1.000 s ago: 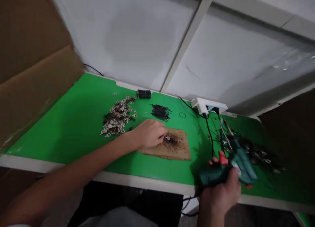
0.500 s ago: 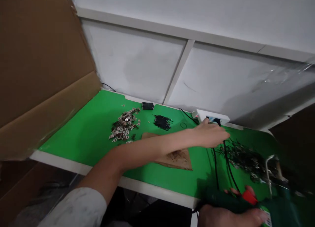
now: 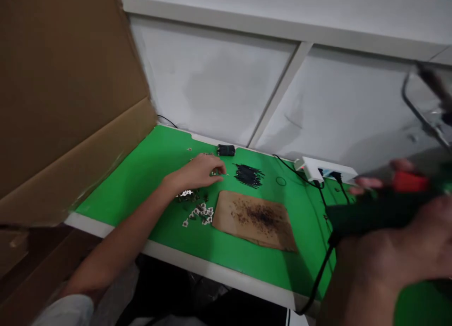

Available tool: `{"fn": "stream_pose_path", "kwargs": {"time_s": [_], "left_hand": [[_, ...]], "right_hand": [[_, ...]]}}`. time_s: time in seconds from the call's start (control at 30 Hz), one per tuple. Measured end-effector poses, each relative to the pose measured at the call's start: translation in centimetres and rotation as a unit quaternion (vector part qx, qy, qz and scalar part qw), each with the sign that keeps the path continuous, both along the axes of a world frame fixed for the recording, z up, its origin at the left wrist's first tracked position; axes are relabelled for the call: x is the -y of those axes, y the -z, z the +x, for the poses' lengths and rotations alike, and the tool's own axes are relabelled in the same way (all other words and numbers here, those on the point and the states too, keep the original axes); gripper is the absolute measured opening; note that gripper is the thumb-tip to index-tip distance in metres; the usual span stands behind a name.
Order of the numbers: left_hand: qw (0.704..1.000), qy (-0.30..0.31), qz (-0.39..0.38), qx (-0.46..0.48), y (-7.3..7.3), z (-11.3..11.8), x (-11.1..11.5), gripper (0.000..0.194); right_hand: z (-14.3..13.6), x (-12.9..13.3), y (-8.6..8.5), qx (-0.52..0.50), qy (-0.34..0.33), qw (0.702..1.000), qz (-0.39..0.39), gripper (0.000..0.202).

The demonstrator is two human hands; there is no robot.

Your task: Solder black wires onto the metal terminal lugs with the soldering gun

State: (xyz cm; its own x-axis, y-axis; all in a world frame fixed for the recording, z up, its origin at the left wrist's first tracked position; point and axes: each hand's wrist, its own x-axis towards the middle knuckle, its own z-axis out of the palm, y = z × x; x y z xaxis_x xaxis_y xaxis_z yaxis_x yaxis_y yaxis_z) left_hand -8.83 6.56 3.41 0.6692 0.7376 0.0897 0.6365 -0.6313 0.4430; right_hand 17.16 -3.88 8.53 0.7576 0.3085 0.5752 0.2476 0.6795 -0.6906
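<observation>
My left hand [image 3: 200, 171] hovers over the pile of small metal tabs [image 3: 202, 214], thumb and fingers apart, and nothing shows between them. It hides part of that pile. At the right, my right hand [image 3: 395, 250] is wrapped round the dark green handle of a corded soldering gun [image 3: 370, 213] with a red trigger [image 3: 409, 181]. The gun's metal front end [image 3: 423, 114] is raised in front of the wall and blurred. To the right of my left hand lies a loose row of short black wires [image 3: 249, 175]. Behind it sits a tied bundle of black wires [image 3: 226, 150].
A scorched piece of cardboard [image 3: 226, 213] lies mid-table on the green surface [image 3: 120, 184]. A white power strip [image 3: 310, 168] with plugged cords stands against the white wall [image 3: 212, 81]. A tall cardboard sheet [image 3: 70, 104] borders the left side. The gun's cord [image 3: 319, 274] hangs over the front edge.
My left hand has moved left from the power strip to the metal tabs. My right hand has lifted the soldering gun up from the lower right. The view has shifted slightly.
</observation>
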Motion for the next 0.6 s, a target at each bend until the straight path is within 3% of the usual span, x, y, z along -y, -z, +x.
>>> {"fn": "stream_pose_path", "kwargs": {"time_s": [0.07,0.17,0.33,0.47,0.6], "left_hand": [[1.0,0.013,-0.023,-0.012,-0.9,-0.7,0.5,0.005],[0.994,0.039,-0.083,-0.056,-1.7,-1.2,1.4,0.002],[0.986,0.015,-0.076,-0.149,-1.7,-1.1,2.6,0.002],[0.983,-0.018,-0.06,-0.175,-1.7,-0.9,2.8,0.006],[0.982,-0.004,-0.067,-0.175,-1.5,-0.8,2.5,0.021]], "right_hand": [[0.8,-3.0,0.3,0.047,-0.033,0.998,-0.005,0.05],[1.7,-5.8,2.8,0.04,-0.012,0.999,-0.018,0.052],[1.8,-6.6,6.5,0.003,0.031,0.999,-0.031,0.051],[1.2,-6.1,6.7,0.003,0.004,0.998,-0.06,0.044],[0.2,-5.6,6.2,-0.014,-0.025,0.996,-0.079,0.038]]}}
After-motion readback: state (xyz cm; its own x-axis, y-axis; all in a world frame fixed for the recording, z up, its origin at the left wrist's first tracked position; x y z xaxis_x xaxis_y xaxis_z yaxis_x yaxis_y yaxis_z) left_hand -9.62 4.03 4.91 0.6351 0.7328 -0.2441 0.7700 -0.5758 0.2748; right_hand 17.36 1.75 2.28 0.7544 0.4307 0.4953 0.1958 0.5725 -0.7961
